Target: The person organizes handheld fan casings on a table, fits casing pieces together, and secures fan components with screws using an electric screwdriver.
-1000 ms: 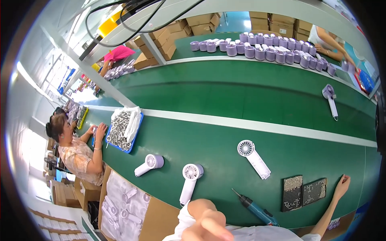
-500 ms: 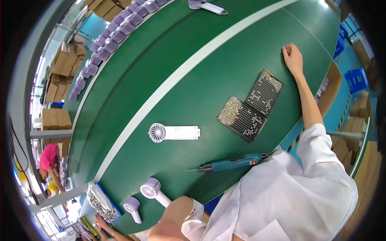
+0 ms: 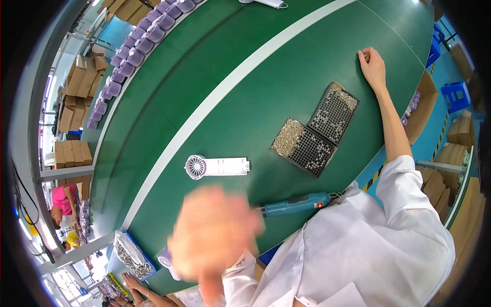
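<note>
My left hand (image 3: 212, 235) is a motion blur over the near part of the table, and its fingers cannot be made out. It covers the front end of a teal electric screwdriver (image 3: 296, 205) lying on the table. Just beyond it lies a white and lilac handheld fan housing (image 3: 225, 167), with its round grille to the left. A lilac fan (image 3: 165, 259) shows partly beside the hand. My right hand (image 3: 372, 66) rests at the far right with curled fingers; anything in them is too small to tell. Two black screw trays (image 3: 311, 166) (image 3: 318, 118) stand between the hands.
A row of lilac fan parts (image 3: 135, 56) lines the far left edge. Another fan piece (image 3: 266, 2) lies at the top. A blue bin of metal parts (image 3: 134, 261) stands at lower left, near a co-worker's hands (image 3: 134, 284). A cardboard box (image 3: 423, 110) sits at right.
My left hand has come up over the table, covering the screwdriver's tip and a fan seen earlier. My right hand stays at the far right. The view has shifted slightly.
</note>
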The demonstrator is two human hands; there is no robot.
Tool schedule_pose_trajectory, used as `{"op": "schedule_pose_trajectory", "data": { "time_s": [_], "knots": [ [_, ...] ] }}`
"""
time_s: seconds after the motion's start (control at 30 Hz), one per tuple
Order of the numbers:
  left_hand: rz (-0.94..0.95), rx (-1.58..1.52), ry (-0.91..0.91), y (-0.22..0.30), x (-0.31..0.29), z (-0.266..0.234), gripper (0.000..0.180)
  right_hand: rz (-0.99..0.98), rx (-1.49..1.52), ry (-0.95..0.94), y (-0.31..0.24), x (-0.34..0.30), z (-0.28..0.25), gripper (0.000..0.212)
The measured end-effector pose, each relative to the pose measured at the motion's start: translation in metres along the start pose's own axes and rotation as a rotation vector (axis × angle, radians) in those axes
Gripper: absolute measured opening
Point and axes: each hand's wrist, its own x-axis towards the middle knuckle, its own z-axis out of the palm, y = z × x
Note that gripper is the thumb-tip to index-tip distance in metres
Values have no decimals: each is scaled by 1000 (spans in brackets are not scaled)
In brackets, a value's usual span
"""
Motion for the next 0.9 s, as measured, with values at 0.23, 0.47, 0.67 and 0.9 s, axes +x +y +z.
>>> {"op": "schedule_pose_trajectory", "data": {
  "time_s": [0.23, 0.47, 0.67, 0.9],
  "knots": [
    [-702, 236, -263, -122, -31, 65, 42, 40, 35, -13, 0, 4, 1, 22],
    [-619, 352, -523, -136, -51, 96, 59, 62, 56, 5, -1, 3, 0, 23],
    [-604, 411, -553, -135, -55, 102, 59, 69, 64, 6, 1, 0, 2, 23],
    [-540, 492, -555, -133, -53, 102, 58, 53, 63, 2, -2, 2, 1, 23]
  ]
}}
